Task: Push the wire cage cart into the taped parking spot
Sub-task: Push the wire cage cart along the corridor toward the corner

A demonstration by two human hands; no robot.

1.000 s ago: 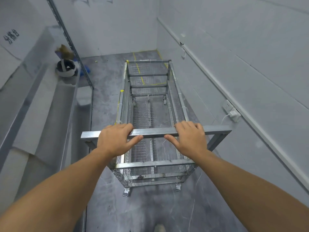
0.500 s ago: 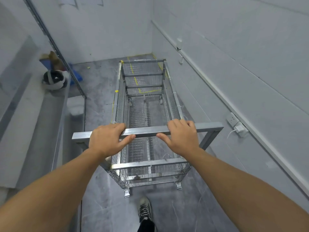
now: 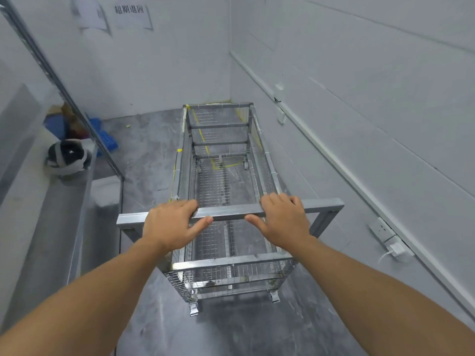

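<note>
Over the last second you have rolled the wire cage cart (image 3: 226, 191) forward; its far end now overlaps the yellow tape lines (image 3: 205, 147) at twelve o'clock, so parking looks about half done. Your left hand (image 3: 169, 224) and right hand (image 3: 282, 222) both wrap the steel handle bar (image 3: 228, 213). At ten o'clock a helmet (image 3: 68, 156) sits on the ledge; at three o'clock a wall socket (image 3: 383, 231) sits close beside the handle's end.
</note>
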